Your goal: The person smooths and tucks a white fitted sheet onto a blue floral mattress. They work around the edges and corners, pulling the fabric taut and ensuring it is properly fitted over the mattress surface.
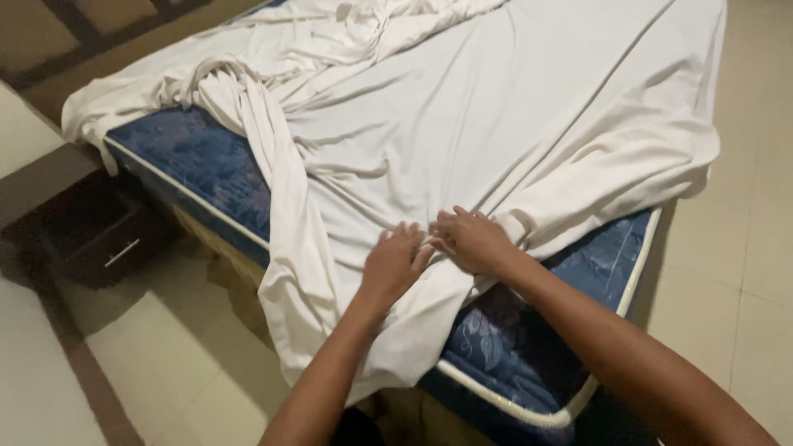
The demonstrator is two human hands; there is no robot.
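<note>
Pale tiled floor (198,363) all around, cream in colour, with thin grout lines on the right side. Dark wooden nightstand (91,235) at the left, low, with one slim metal handle (121,253) on its drawer. Brown wall panel (99,37) at the top left, with darker strips across. Dim, soft light, shadow under the bed edge.
</note>
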